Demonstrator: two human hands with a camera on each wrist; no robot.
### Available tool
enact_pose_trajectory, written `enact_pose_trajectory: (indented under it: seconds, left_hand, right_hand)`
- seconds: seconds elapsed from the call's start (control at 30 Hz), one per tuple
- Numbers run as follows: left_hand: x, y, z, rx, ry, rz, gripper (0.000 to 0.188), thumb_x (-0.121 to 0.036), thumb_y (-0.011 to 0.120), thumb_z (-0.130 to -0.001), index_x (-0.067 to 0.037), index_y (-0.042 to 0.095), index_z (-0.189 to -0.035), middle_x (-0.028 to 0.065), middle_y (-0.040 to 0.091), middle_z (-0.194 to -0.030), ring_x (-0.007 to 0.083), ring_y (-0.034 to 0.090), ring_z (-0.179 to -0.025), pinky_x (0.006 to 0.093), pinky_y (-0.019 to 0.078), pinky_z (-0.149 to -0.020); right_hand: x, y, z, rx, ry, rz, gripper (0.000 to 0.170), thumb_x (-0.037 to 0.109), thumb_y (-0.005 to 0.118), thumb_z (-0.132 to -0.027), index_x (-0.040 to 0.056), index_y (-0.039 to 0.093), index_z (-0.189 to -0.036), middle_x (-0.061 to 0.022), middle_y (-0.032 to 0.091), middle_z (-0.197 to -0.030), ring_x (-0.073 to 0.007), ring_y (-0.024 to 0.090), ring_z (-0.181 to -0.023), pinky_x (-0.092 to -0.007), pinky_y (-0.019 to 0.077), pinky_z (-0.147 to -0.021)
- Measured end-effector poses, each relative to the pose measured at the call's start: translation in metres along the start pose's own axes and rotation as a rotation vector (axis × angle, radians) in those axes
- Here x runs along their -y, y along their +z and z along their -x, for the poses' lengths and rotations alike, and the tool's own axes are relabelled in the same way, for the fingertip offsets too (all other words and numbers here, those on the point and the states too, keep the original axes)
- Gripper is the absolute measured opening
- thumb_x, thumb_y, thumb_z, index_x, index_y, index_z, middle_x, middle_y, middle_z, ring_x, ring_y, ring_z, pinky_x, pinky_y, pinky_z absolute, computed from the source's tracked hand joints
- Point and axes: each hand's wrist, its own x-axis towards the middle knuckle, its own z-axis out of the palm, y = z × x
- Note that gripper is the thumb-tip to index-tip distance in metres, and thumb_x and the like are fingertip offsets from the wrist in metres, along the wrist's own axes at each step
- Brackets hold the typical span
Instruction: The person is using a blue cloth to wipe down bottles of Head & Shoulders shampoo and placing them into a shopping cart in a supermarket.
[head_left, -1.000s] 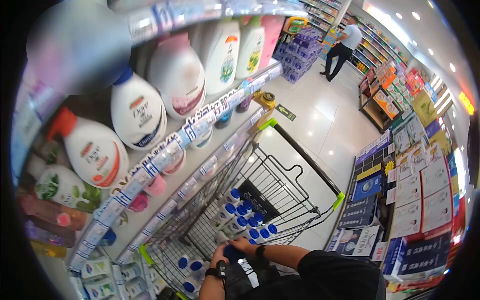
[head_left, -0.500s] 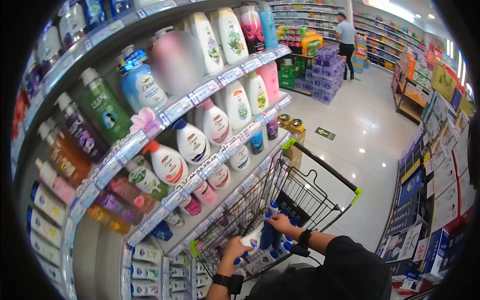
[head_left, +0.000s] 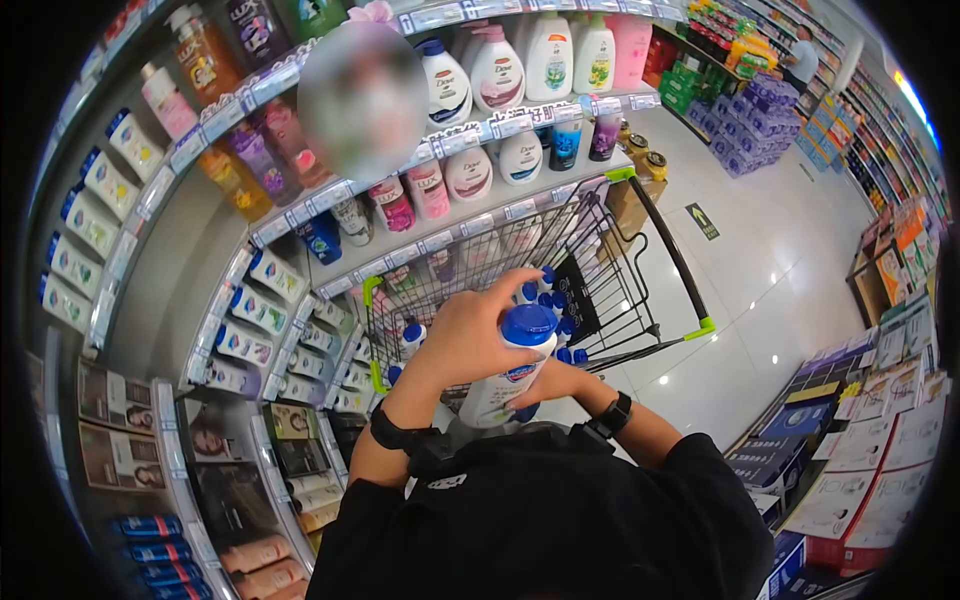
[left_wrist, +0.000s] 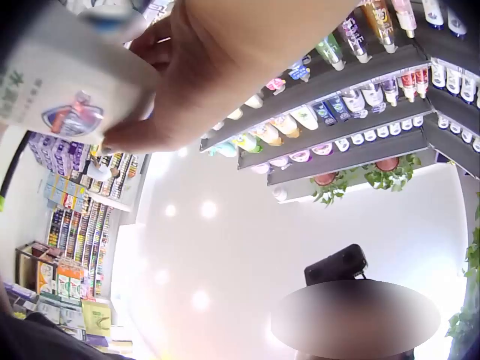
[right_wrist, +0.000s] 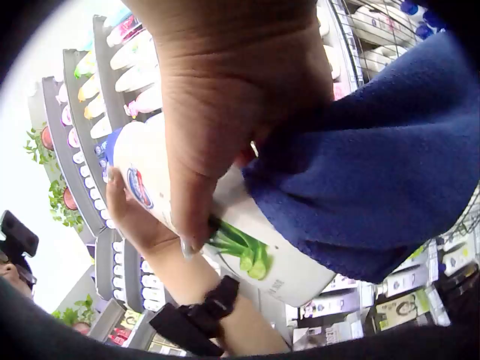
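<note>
A white body wash bottle (head_left: 492, 393) with a blue cap (head_left: 528, 324) is held up before the person's chest, above the cart. The left hand (head_left: 462, 338) grips it near the top, thumb on its side and one finger reaching past the cap. Lower down, the right hand (right_wrist: 232, 112) holds the bottle's body, its thumb over the front label with green aloe and cucumber slices. A dark blue cloth (right_wrist: 375, 165) is bunched in that same hand and drapes against the bottle. In the left wrist view, the bottle (left_wrist: 71, 90) shows its shield-shaped logo.
Below the hands stands a wire shopping cart (head_left: 660, 250) with several blue-capped bottles (head_left: 545, 295) in it. Shelves of body wash (head_left: 470, 175) run along the left and front. Stacked boxes (head_left: 860, 430) line the right, beyond a tiled aisle (head_left: 760, 290). Another person (head_left: 803, 58) stands far off.
The bottle has risen from over the cart towards the chest. The hands, apart half a second ago, have come together on it. The head view has turned left and down.
</note>
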Motion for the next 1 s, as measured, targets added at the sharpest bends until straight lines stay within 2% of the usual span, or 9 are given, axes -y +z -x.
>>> enact_pose_trajectory:
  seconds: [0.03, 0.1, 0.2, 0.43, 0.57, 0.73, 0.87, 0.97, 1.0]
  left_hand:
    - [-0.002, 0.001, 0.006, -0.015, -0.044, 0.075, 0.072, -0.022, 0.074, -0.055, -0.017, 0.043, -0.120, 0.0126, 0.063, -0.074, 0.0297, 0.061, -0.066, 0.0338, 0.0468, -0.061]
    - [0.021, 0.016, 0.012, -0.188, 0.004, 0.390, 0.070, -0.008, 0.073, -0.062, -0.010, 0.040, -0.123, 0.0095, 0.064, -0.080, 0.0143, 0.062, -0.074, 0.0277, 0.0472, -0.064]
    - [0.031, 0.020, 0.025, -0.203, -0.049, 0.954, 0.068, -0.003, 0.068, -0.068, -0.004, 0.033, -0.126, 0.0134, 0.059, -0.103, 0.0191, 0.059, -0.090, 0.0295, 0.0477, -0.077]
    - [0.047, 0.018, 0.059, -0.237, -0.138, 0.960, 0.044, -0.009, 0.067, -0.073, 0.005, 0.050, -0.111, 0.0110, 0.060, -0.100, 0.0162, 0.059, -0.088, 0.0262, 0.0468, -0.077]
    - [0.060, -0.003, 0.074, -0.389, -0.131, 1.049, 0.035, -0.006, 0.065, -0.074, 0.005, 0.054, -0.106, 0.0110, 0.062, -0.096, 0.0147, 0.061, -0.083, 0.0256, 0.0481, -0.073]
    - [0.071, -0.028, 0.092, -0.530, -0.012, 1.089, 0.032, -0.007, 0.059, -0.074, 0.006, 0.055, -0.103, 0.0118, 0.062, -0.094, 0.0146, 0.061, -0.080, 0.0242, 0.0485, -0.071]
    - [0.073, -0.044, 0.089, -0.523, 0.033, 1.199, 0.034, -0.012, 0.060, -0.074, 0.005, 0.056, -0.104, 0.0097, 0.063, -0.090, 0.0108, 0.059, -0.075, 0.0210, 0.0456, -0.067]
    - [0.064, -0.055, 0.087, -0.437, 0.060, 1.022, 0.033, -0.012, 0.060, -0.074, 0.005, 0.056, -0.103, 0.0078, 0.063, -0.090, 0.0085, 0.058, -0.074, 0.0195, 0.0439, -0.066]
    - [0.060, -0.055, 0.084, -0.438, 0.027, 0.999, 0.034, -0.012, 0.060, -0.074, 0.004, 0.056, -0.104, 0.0068, 0.063, -0.092, 0.0085, 0.058, -0.078, 0.0200, 0.0443, -0.070]
  right_hand:
    - [0.002, 0.002, 0.003, -0.010, 0.004, -0.019, 0.053, 0.012, 0.074, -0.063, 0.0025, 0.053, -0.110, -0.0102, 0.058, -0.105, -0.0192, 0.053, -0.103, -0.0343, 0.0415, -0.090]
    - [0.001, 0.011, 0.010, -0.035, 0.017, -0.068, 0.052, 0.009, 0.072, -0.063, 0.0022, 0.052, -0.110, -0.0095, 0.059, -0.103, -0.0180, 0.053, -0.101, -0.0342, 0.0424, -0.089]
    - [0.009, 0.014, 0.009, -0.088, -0.029, -0.025, 0.039, 0.010, 0.067, -0.068, 0.0000, 0.056, -0.104, -0.0084, 0.062, -0.097, -0.0150, 0.058, -0.090, -0.0306, 0.0465, -0.080]
    - [0.075, 0.033, -0.021, -0.269, -0.076, 0.167, 0.033, 0.011, 0.066, -0.072, -0.0008, 0.058, -0.102, -0.0092, 0.062, -0.095, -0.0150, 0.058, -0.088, -0.0286, 0.0468, -0.078]
    - [0.083, 0.056, -0.050, -0.246, 0.045, -0.132, 0.032, 0.006, 0.066, -0.073, -0.0053, 0.057, -0.101, -0.0102, 0.062, -0.097, -0.0150, 0.057, -0.090, -0.0281, 0.0455, -0.080]
    - [0.088, 0.056, -0.065, -0.292, -0.089, -0.512, 0.037, -0.001, 0.057, -0.079, -0.0072, 0.049, -0.114, -0.0123, 0.057, -0.107, -0.0164, 0.055, -0.098, -0.0280, 0.0408, -0.088]
    - [0.121, 0.064, -0.071, -0.318, -0.524, -0.266, 0.042, 0.002, 0.053, -0.080, -0.0062, 0.044, -0.120, -0.0179, 0.051, -0.117, -0.0225, 0.054, -0.099, -0.0338, 0.0395, -0.089]
    - [0.150, 0.062, -0.083, -0.440, -0.879, 0.823, 0.051, 0.011, 0.060, -0.073, -0.0031, 0.044, -0.120, -0.0207, 0.046, -0.123, -0.0293, 0.051, -0.094, -0.0371, 0.0381, -0.086]
    - [0.153, 0.070, -0.085, -0.490, -0.827, 1.035, 0.059, 0.019, 0.065, -0.066, -0.0003, 0.045, -0.118, -0.0209, 0.040, -0.128, -0.0321, 0.044, -0.090, -0.0390, 0.0351, -0.084]
